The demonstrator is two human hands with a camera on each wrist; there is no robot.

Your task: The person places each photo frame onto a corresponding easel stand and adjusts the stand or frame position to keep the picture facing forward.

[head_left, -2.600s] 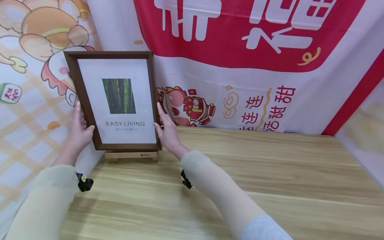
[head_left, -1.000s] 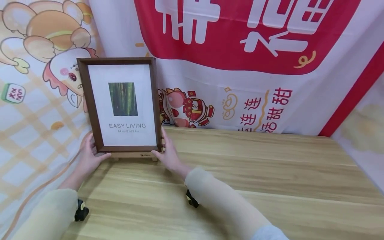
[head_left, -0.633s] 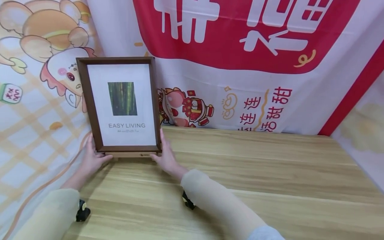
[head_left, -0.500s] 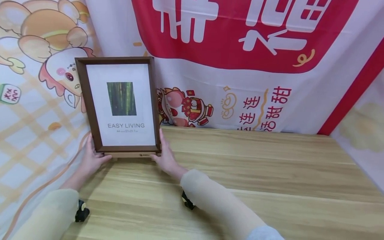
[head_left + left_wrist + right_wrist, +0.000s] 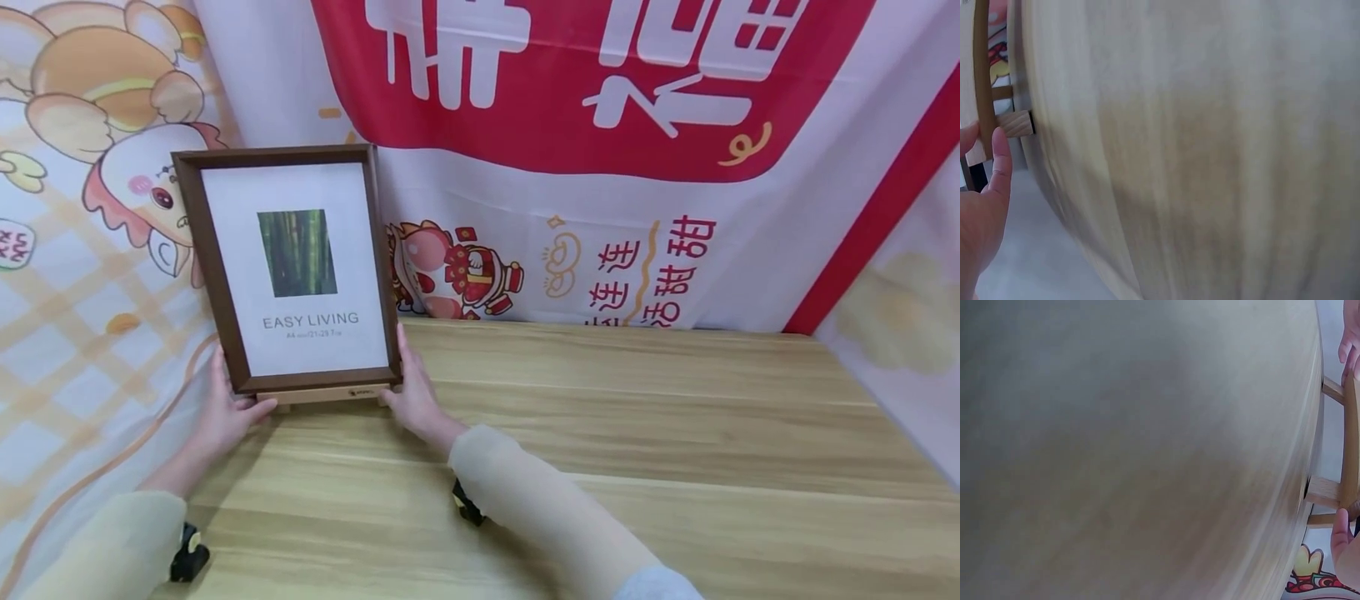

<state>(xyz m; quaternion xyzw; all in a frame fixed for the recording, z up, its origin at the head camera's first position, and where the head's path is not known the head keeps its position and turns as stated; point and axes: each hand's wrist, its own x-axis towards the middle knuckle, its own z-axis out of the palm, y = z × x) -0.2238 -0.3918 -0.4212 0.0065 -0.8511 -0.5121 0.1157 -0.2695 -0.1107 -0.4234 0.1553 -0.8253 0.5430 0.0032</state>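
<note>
A brown-framed picture (image 5: 296, 271), with a bamboo photo and the words EASY LIVING, leans upright on a small wooden easel (image 5: 318, 396) at the left of the table. My left hand (image 5: 225, 417) pinches the left end of the easel's ledge, thumb in front. At the other end my right hand (image 5: 417, 398) grips the ledge, its fingers up beside the frame. The left wrist view shows the easel (image 5: 984, 94) and my left hand (image 5: 985, 215) at its corner. In the right wrist view the easel's short legs (image 5: 1324, 490) stand near the tabletop. The easel's back is hidden.
The wood-grain table (image 5: 637, 417) stretches to the right. Behind it hangs a red and white printed cloth (image 5: 570, 142). A cartoon-print cloth (image 5: 90, 333) borders the left side, close to the left hand, with an orange line curving along it.
Both hands have moved down from the frame's sides to the easel's ledge. Over the last half second, easel and picture have turned slightly, the left lower corner coming lower in the head view.
</note>
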